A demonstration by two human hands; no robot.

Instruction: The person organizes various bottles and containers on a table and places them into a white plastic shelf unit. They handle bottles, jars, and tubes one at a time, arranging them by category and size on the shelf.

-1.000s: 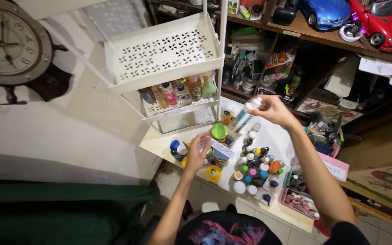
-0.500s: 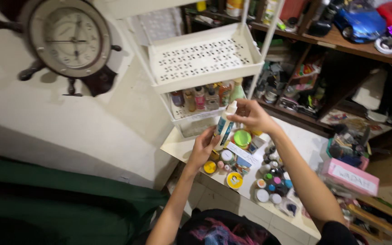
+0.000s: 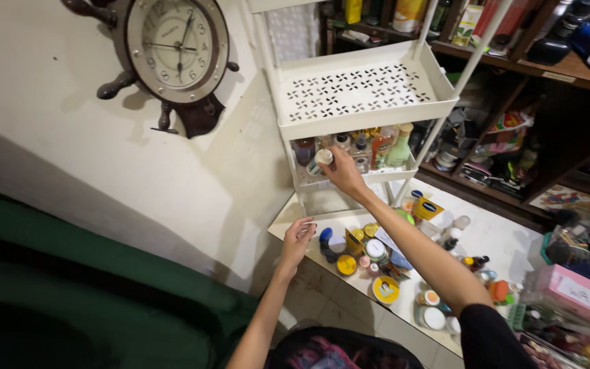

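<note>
right hand (image 3: 341, 172): fingers clenched round a white-capped bottle (image 3: 320, 160), holding it at the left front of the lower rack tray (image 3: 390, 179)
white-capped bottle: tilted, at the tray's rim, just beside the dark bottle (image 3: 304, 149)
left hand (image 3: 298, 239): fingers loosely curled, grasping nothing, at the white table (image 3: 507, 236) edge near a blue-capped bottle (image 3: 326, 239)
lower tray contents: orange bottle (image 3: 381, 146), green bottle (image 3: 399, 149), small clear ones, packed close
in the way: empty perforated upper tray (image 3: 363, 92) hangs right over the lower one
table: crowded with jars, tins, small bottles, a yellow tin (image 3: 386, 290)
wall: ship-wheel clock (image 3: 175, 51)
right: cluttered wooden shelves (image 3: 568, 68)
</note>
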